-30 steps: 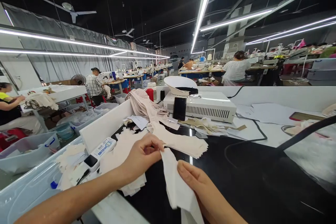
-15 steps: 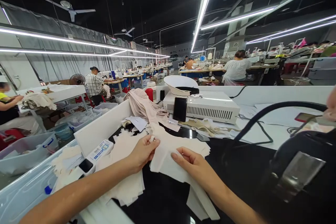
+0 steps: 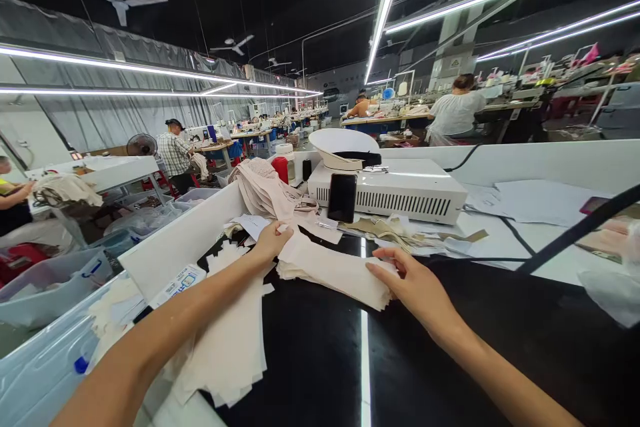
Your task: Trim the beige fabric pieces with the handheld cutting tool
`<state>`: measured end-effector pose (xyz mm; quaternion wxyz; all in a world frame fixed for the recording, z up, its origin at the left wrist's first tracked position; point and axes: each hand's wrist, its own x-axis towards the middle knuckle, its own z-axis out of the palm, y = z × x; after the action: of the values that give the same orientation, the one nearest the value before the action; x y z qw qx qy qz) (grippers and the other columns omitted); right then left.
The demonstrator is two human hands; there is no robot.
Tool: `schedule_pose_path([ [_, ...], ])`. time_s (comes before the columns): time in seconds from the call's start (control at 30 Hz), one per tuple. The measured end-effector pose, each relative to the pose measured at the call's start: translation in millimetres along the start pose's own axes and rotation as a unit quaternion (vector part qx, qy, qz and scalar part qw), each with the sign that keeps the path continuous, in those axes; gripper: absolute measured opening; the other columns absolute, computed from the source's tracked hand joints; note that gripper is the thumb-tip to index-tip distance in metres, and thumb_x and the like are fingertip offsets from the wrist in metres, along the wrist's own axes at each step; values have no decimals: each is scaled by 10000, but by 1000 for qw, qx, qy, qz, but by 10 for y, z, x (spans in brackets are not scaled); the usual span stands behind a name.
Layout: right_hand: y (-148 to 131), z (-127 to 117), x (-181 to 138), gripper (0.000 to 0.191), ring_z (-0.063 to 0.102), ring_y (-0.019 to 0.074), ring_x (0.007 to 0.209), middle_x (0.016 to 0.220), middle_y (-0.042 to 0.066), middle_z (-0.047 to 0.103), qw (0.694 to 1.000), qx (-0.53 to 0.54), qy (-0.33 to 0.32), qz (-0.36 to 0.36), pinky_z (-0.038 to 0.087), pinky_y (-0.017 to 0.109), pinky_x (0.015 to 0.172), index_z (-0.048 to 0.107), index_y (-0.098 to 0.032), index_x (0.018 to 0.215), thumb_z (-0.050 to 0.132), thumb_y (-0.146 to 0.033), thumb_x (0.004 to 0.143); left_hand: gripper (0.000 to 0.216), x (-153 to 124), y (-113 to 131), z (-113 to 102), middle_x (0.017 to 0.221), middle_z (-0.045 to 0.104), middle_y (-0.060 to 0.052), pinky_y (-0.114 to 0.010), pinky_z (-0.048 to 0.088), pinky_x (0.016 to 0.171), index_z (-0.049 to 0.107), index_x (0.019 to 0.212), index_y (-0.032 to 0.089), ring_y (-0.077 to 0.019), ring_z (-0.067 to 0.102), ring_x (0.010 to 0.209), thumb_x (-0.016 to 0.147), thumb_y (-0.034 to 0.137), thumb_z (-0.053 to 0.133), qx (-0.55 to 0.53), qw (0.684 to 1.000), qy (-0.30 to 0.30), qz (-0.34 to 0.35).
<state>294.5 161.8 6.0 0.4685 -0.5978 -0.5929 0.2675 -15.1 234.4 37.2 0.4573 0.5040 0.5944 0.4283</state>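
Observation:
A small stack of cream fabric pieces (image 3: pixel 333 267) lies across the glossy black worktop in front of me. At its upper left corner my left hand (image 3: pixel 273 241) is closed in a pinch on the fabric. My right hand (image 3: pixel 413 280) is at the stack's right end, thumb on top and fingers curled along the far edge, closed on the fabric. To the left, under my left forearm, spreads a larger fanned pile of cream fabric pieces (image 3: pixel 235 340). Behind the stack hangs a pink-beige bundle of fabric strips (image 3: pixel 260 190).
A phone (image 3: pixel 343 197) leans on a white vented box (image 3: pixel 400 197) that carries a white bowl-shaped object (image 3: pixel 345 147). Olive scraps (image 3: pixel 385 232) lie before it. A black cable (image 3: pixel 580 233) crosses at right. A clear bin (image 3: pixel 45 373) stands left; people sit and stand at distant tables.
The loose cream piece that hung between my hands no longer hangs there. My right hand has moved right and slightly up to the stack's end; my left moved up and left. The view shifted.

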Motion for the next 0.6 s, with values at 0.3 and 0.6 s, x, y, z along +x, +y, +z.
schedule_pose_path([
  [0.3, 201, 50, 7, 407, 828, 396, 1027, 1175, 133, 877, 991, -106, 28, -75, 657, 550, 984, 790, -295, 1063, 699, -605, 815, 455, 44, -130, -223, 1549, 754, -143, -546, 727, 1106, 742, 1557, 195, -325, 798, 1312, 1194, 451, 845, 48, 999, -23, 1],
  [0.6, 229, 173, -132, 351, 837, 410, 1108, 1188, 132, 880, 976, -156, 49, -141, 635, 609, 1116, 815, -300, 1044, 654, -571, 892, 431, -175, -36, -866, 1516, 767, -137, -524, 736, 1078, 750, 1533, 193, -310, 807, 1274, 1198, 448, 840, 214, 975, -31, 60],
])
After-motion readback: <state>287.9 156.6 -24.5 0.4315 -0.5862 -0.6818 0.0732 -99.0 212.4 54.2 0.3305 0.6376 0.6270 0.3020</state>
